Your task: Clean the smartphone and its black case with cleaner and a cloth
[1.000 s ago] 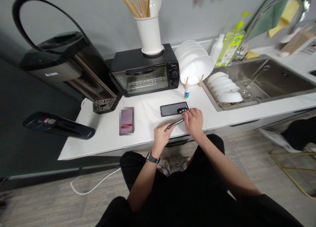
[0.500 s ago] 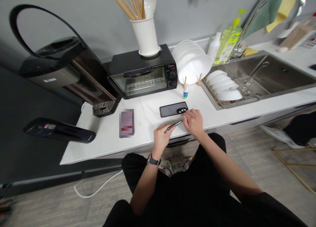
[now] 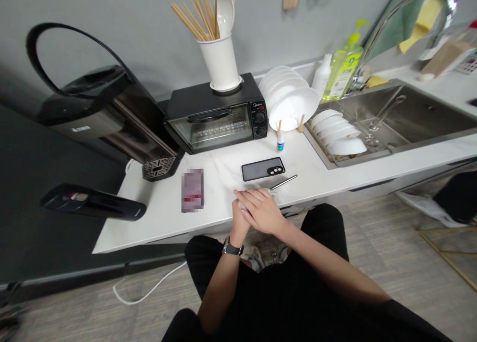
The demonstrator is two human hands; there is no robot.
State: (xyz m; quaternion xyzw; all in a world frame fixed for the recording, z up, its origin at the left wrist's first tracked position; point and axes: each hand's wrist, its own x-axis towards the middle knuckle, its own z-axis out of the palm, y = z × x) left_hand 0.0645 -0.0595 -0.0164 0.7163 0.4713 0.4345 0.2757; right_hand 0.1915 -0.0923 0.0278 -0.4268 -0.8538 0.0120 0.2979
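My right hand (image 3: pixel 264 210) lies across my left hand (image 3: pixel 239 222) just over the counter's front edge, its fingers together and covering the left fingers. A slim metal rod (image 3: pixel 285 181) sticks out from under the hands to the right, pointing slightly away from me. Something whitish peeks out around the right hand; what it is I cannot make out. Just beyond the hands, a phone-shaped piece with a black rim, grey back and camera openings (image 3: pixel 261 170) lies flat. Behind it stands a small white bottle with a blue label (image 3: pixel 280 142).
A blurred-out phone-like slab (image 3: pixel 193 190) lies on the white counter (image 3: pixel 149 229). A dark thermos-like flask (image 3: pixel 108 203) and black drinks machine (image 3: pixel 149 133) are left. Behind stand a toaster oven (image 3: pixel 219 123) and white plates (image 3: pixel 288 96); the sink (image 3: pixel 413 128) is right.
My right hand has moved left onto my left hand. The rod, earlier between both hands, now juts out to the right. The view has shifted slightly.
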